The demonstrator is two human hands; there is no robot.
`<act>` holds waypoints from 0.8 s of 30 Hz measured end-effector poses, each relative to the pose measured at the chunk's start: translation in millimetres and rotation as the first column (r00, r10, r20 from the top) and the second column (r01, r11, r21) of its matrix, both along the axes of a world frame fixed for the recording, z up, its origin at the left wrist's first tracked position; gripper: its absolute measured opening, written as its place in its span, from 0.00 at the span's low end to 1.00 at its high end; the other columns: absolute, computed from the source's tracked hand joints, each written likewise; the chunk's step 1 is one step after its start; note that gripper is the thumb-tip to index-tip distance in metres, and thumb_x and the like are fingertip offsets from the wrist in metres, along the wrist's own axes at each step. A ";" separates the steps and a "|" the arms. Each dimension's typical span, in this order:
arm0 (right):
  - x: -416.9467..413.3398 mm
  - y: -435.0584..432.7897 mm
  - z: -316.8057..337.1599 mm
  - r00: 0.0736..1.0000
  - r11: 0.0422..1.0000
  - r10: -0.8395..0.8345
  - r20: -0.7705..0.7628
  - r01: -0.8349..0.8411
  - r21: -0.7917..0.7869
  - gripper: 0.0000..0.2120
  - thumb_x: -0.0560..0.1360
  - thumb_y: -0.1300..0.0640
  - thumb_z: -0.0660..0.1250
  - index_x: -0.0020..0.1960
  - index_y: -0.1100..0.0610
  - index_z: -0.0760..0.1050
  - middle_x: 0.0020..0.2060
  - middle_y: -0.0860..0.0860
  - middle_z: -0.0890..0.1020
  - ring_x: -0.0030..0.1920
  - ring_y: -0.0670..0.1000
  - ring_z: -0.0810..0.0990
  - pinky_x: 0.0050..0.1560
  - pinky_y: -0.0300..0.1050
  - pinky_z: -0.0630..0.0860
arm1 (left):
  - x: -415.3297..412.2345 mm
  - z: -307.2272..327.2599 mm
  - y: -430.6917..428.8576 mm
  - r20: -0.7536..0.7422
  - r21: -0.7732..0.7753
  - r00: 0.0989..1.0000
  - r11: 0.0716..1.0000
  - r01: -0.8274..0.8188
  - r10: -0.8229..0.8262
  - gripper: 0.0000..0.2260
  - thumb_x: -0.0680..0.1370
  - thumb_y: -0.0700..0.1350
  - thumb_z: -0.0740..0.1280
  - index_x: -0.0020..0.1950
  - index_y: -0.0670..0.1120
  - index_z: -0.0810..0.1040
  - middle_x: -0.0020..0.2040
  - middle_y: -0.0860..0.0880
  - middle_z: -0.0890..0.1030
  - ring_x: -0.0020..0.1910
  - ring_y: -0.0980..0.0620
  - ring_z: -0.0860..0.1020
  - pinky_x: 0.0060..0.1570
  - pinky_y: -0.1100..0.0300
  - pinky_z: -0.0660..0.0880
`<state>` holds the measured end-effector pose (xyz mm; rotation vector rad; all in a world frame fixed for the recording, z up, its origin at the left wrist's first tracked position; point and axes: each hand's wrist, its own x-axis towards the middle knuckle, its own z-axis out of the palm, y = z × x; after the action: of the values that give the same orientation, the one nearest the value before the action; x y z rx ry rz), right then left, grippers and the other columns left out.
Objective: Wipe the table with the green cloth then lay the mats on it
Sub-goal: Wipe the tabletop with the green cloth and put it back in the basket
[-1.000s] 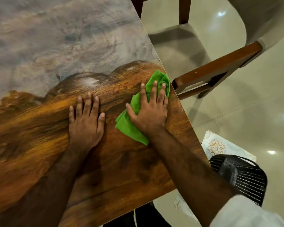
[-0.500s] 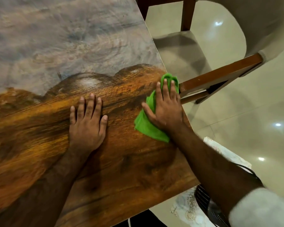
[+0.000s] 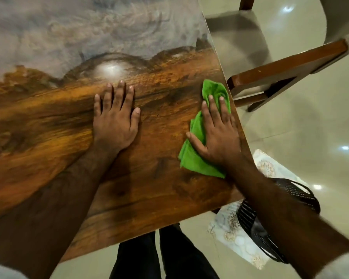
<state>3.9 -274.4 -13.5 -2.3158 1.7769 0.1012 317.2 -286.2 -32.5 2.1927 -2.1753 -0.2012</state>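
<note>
From the head camera, the wooden table (image 3: 48, 141) filled most of the view. Its near half was brown-grained and its far half hazy grey, with a bright spot of reflected light near the middle. The left hand (image 3: 114, 121) lay flat on the table's near half, palm down, fingers straight and close together, holding nothing. The right hand (image 3: 218, 135) lay at the table's right edge, also flat, fingers straight and thumb spread, pressing down on the green cloth (image 3: 191, 160). The cloth was bunched under that palm. 1 crumpled end stuck out past the fingertips toward the table's far side, and the other end showed behind the thumb, near the wrist. The 2 hands were apart, with bare tabletop between them.

Off the table's right edge stood a chair (image 3: 286, 64) with a brown wooden frame and a pale seat, on a glossy pale floor (image 3: 310, 127). By the table's near right corner a patterned mat (image 3: 228, 234) lay on the floor. A black basket (image 3: 256, 228) sat over it, partly hidden by the right forearm. Below the table's near edge the person's dark trouser legs (image 3: 169, 256) showed.
</note>
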 end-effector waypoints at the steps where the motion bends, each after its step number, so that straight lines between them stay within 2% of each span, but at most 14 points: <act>1: -8.0 23.0 0.2 1.000 1.000 0.013 -0.014 -0.012 0.019 0.49 0.83 0.24 0.51 0.91 0.54 0.45 0.90 0.52 0.43 0.90 0.58 0.39 0.86 0.67 0.54 | 0.0 0.5 0.8 0.002 -0.005 1.000 1.000 -0.001 0.001 0.30 0.89 0.61 0.48 0.90 0.51 0.52 0.91 0.47 0.51 0.89 0.40 0.48 0.85 0.33 0.48; 4: -15.2 40.4 -0.4 0.999 0.999 0.014 -0.033 -0.013 0.044 0.50 0.82 0.23 0.51 0.91 0.54 0.45 0.90 0.52 0.43 0.90 0.58 0.39 0.86 0.68 0.55 | -0.8 1.8 0.9 0.009 -0.006 1.000 1.000 -0.006 0.006 0.30 0.89 0.61 0.48 0.90 0.51 0.52 0.91 0.47 0.50 0.89 0.40 0.48 0.85 0.33 0.48; 10: 53.5 -76.1 -4.1 1.000 0.999 -0.022 0.018 0.023 -0.023 0.49 0.83 0.23 0.50 0.90 0.55 0.51 0.90 0.54 0.51 0.89 0.62 0.46 0.85 0.69 0.55 | 2.7 -2.4 1.2 0.022 -0.036 1.000 0.999 -0.003 0.004 0.30 0.89 0.60 0.50 0.90 0.50 0.55 0.90 0.46 0.53 0.89 0.38 0.52 0.85 0.33 0.50; 14: 108.2 -112.4 -2.4 1.000 0.999 0.011 -0.011 -0.011 -0.041 0.48 0.83 0.24 0.47 0.90 0.56 0.51 0.90 0.54 0.51 0.89 0.62 0.47 0.85 0.67 0.55 | 7.3 -8.0 0.6 0.030 -0.050 1.000 0.999 -0.001 0.002 0.30 0.89 0.60 0.49 0.90 0.50 0.55 0.90 0.46 0.53 0.89 0.39 0.52 0.85 0.33 0.50; 17: 119.5 -73.4 -1.3 0.994 0.992 0.108 -0.022 -0.109 -0.071 0.45 0.84 0.26 0.48 0.90 0.57 0.53 0.90 0.55 0.52 0.89 0.62 0.47 0.86 0.65 0.55 | 8.2 -7.0 2.2 0.011 -0.061 1.000 0.998 -0.003 0.003 0.30 0.89 0.59 0.49 0.90 0.50 0.56 0.91 0.47 0.53 0.89 0.39 0.52 0.84 0.33 0.51; 20: 114.5 8.9 -0.5 0.978 0.976 0.210 -0.010 -0.210 -0.055 0.44 0.85 0.28 0.52 0.90 0.56 0.53 0.90 0.56 0.51 0.90 0.61 0.45 0.86 0.65 0.56 | 9.3 -2.6 2.4 -0.045 -0.042 0.999 0.999 -0.006 0.004 0.30 0.88 0.59 0.49 0.90 0.50 0.57 0.90 0.47 0.54 0.89 0.40 0.52 0.84 0.33 0.51; 24: 94.4 103.6 2.2 0.982 0.982 0.186 0.004 -0.186 0.015 0.46 0.84 0.28 0.57 0.91 0.54 0.50 0.90 0.53 0.47 0.90 0.59 0.42 0.85 0.69 0.59 | 28.8 9.5 2.7 -0.264 -0.004 0.964 1.000 0.028 -0.028 0.31 0.88 0.58 0.51 0.91 0.49 0.53 0.91 0.47 0.52 0.89 0.41 0.50 0.86 0.35 0.48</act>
<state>98.3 -170.9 -11.3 -2.4650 1.5484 0.1417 346.0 -283.5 -22.9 2.0009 -2.0602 -0.4664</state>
